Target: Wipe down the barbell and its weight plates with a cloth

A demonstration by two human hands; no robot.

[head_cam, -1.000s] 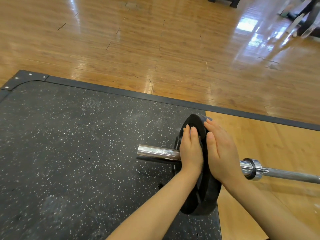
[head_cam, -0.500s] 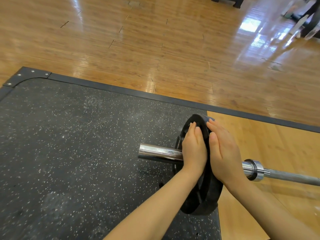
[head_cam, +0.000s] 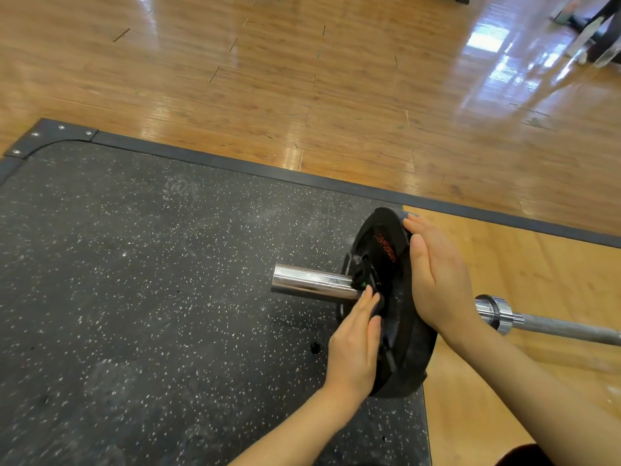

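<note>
**Black rubber plate, flat palms on both faces**

Black round rubber weight plate point(head_cam: 393, 297) standing upright on the chrome barbell sleeve point(head_cam: 312, 284), at the edge of the speckled dark rubber mat point(head_cam: 134, 297). Left hand point(head_cam: 353, 348), fingers straight, pressing a dark cloth point(head_cam: 378, 306) against the plate's outer face just below the sleeve. Right hand point(head_cam: 437, 280), also flat and gripping nothing, bracing the inner face.

Best done with even pressure, circling around the hub, right palm steadying against wobble.

Cloth mostly hidden under the fingers. Red lettering unreadable. Bar shaft point(head_cam: 571, 331) cut off at right.
</note>
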